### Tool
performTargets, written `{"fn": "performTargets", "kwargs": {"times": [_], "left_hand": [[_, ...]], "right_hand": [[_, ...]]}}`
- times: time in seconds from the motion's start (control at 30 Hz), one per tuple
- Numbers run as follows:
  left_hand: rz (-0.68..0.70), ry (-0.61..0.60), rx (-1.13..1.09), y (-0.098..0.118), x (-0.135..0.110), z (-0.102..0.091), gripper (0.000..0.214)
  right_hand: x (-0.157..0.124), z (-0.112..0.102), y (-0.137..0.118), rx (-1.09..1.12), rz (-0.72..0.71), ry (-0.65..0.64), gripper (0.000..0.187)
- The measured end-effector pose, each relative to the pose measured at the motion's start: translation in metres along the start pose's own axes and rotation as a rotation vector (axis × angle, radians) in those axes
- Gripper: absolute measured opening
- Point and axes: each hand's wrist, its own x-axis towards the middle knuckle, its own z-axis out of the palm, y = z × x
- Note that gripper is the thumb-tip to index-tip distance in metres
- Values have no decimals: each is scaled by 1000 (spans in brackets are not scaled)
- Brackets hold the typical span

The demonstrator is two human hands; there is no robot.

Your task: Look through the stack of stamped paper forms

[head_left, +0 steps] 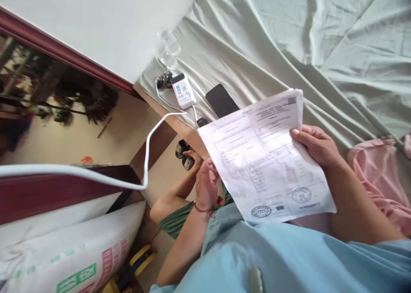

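Observation:
I hold a printed paper sheet [266,156] with tables and two round stamps over my lap. My right hand [316,146] grips its far edge, thumb on top and fingers curled behind. My left hand [205,183], a red string round its wrist, is at the sheet's opposite edge with its fingers curled against it; the fingertips are partly hidden by the paper. My bare knee [162,207] and green shorts show below the left hand.
I sit on a bed with a pale green sheet [289,40]. On it lie a black phone [221,100], a white charger block [183,90] with a white cable [147,151], and a clear glass [167,49]. Pink cloth [379,177] lies at the right. Printed sacks [73,250] stand on the floor.

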Motion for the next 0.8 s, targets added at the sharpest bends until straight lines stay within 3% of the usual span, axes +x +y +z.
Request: {"fn": "performTargets", "kwargs": {"times": [0.1, 0.2, 0.33, 0.5, 0.63, 0.8], "left_hand": [[-115, -74, -109, 3, -3, 8, 61], [-153, -80, -29, -2, -4, 4, 53], [-114, -2, 191, -14, 2, -7, 44], [-53, 123, 92, -24, 12, -1, 52], [-4, 145, 53, -29, 13, 2, 52], [122, 93, 264, -33, 12, -5, 47]], "right_hand": [[8, 2, 8, -23, -24, -7, 28], [16, 4, 17, -115, -50, -49, 34], [21, 4, 22, -199, -121, -61, 41], [22, 5, 25, -207, -213, -10, 39], [28, 3, 31, -378, -270, 106, 31], [31, 1, 33, -501, -380, 300, 28]]}}
